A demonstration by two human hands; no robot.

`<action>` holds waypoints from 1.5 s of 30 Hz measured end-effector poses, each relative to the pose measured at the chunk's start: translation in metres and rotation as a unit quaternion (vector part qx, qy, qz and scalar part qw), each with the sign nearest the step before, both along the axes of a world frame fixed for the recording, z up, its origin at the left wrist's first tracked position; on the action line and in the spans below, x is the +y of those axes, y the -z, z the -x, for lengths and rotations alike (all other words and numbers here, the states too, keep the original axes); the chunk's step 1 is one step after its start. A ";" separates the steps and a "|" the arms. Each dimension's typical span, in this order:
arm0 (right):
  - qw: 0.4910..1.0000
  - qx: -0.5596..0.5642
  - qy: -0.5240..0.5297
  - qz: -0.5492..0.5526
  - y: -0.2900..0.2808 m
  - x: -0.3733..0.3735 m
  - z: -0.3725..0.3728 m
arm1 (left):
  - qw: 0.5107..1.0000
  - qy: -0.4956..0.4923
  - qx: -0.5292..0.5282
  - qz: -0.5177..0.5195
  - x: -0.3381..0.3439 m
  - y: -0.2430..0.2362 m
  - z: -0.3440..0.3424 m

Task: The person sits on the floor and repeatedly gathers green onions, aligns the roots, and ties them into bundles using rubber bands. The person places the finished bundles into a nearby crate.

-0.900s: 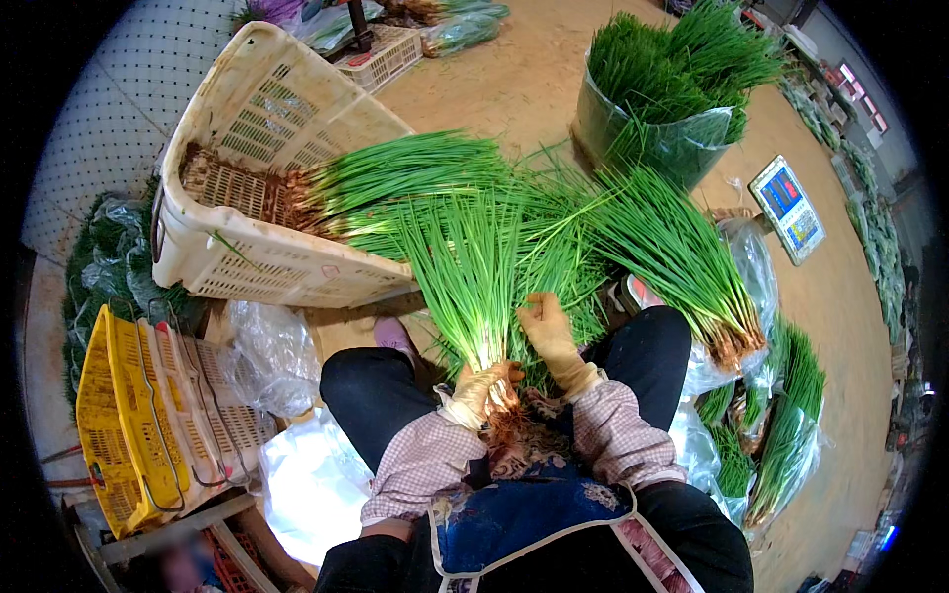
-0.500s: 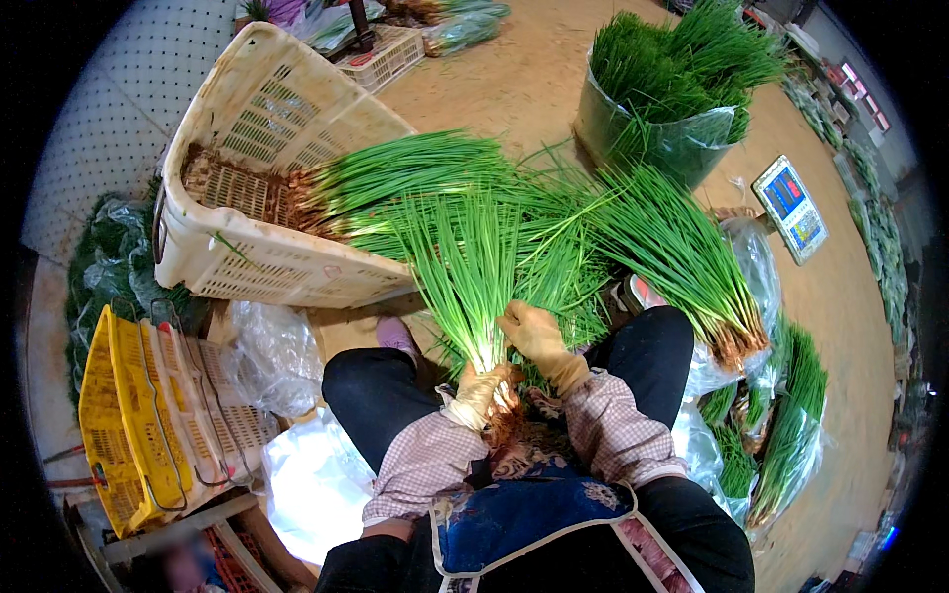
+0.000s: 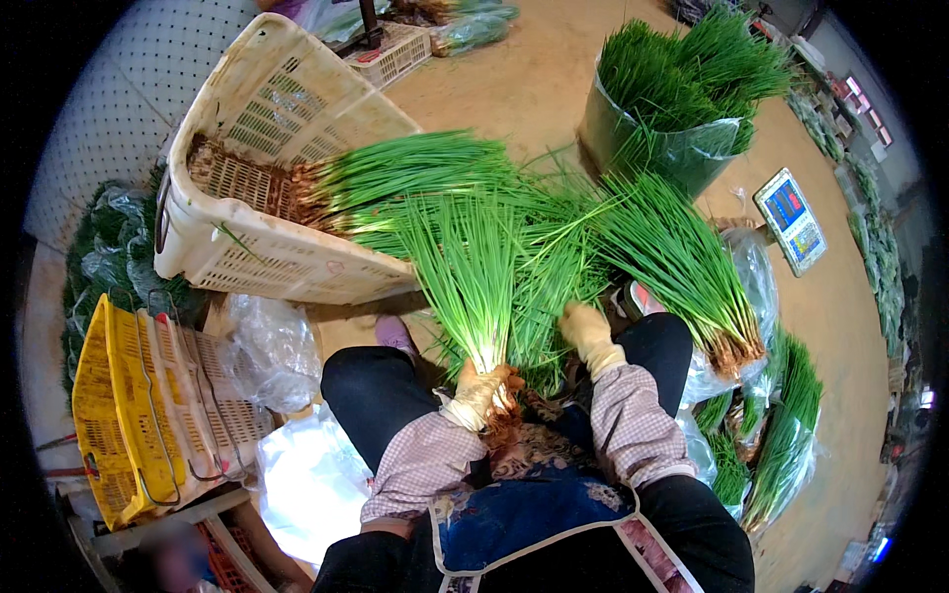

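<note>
My left hand (image 3: 474, 395), in a pale tan glove, is closed round the base of a bunch of scallions (image 3: 465, 287). The leaves fan up and away from me, and the brown roots hang at the near side of the grip. My right hand (image 3: 587, 330), gloved too, is off the bunch to its right, above loose green leaves by my right knee. Its fingers point away and are smeared, so whether they hold anything is unclear. Beyond the held bunch, more scallions (image 3: 425, 173) spill from a tipped cream plastic crate (image 3: 297, 252), roots inward.
Another pile of scallions (image 3: 682, 267) lies to the right, roots toward me. Behind it stand a clear bag full of greens (image 3: 682, 148) and a digital scale (image 3: 791, 219). Bagged bunches (image 3: 786, 435) lie right. Left are plastic film (image 3: 272, 351) and a yellow crate (image 3: 114, 415).
My right hand has left the held bunch and moved right, toward my right knee. My left hand keeps its grip on the scallions in nearly the same place.
</note>
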State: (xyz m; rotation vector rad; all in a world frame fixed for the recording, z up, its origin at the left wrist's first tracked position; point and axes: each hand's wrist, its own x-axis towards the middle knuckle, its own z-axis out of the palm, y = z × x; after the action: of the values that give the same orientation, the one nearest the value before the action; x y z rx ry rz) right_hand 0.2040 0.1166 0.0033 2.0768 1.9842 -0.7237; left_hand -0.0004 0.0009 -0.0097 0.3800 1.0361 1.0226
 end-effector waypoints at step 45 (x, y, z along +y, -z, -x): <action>0.782 0.551 0.228 0.181 -0.037 -0.028 0.043 | 0.993 -0.001 -0.089 -0.080 0.009 -0.021 0.001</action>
State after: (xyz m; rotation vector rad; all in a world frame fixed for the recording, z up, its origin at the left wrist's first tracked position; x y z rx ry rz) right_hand 0.1609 0.0883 0.0399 2.0244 1.3567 -2.6479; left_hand -0.0010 0.0096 0.0116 0.4092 0.7976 1.1245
